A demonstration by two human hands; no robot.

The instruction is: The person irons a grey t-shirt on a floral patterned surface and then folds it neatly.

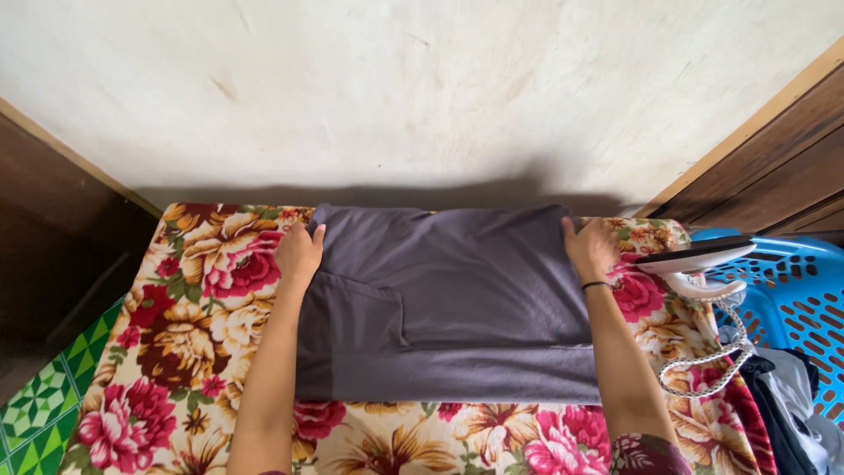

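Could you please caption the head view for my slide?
Left hand and right hand press the folded grey garment on a floral cloth, iron alongside.

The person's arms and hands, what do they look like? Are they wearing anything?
Both forearms are bare, with no gloves or rings that I can see. The right hand has a thin dark band around its wrist. The left hand wears nothing. A bit of flowery sleeve shows near the right elbow.

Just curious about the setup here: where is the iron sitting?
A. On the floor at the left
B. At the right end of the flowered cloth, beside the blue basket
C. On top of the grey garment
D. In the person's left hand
B: the iron rests on the flowered cloth by the right hand, next to the blue basket.
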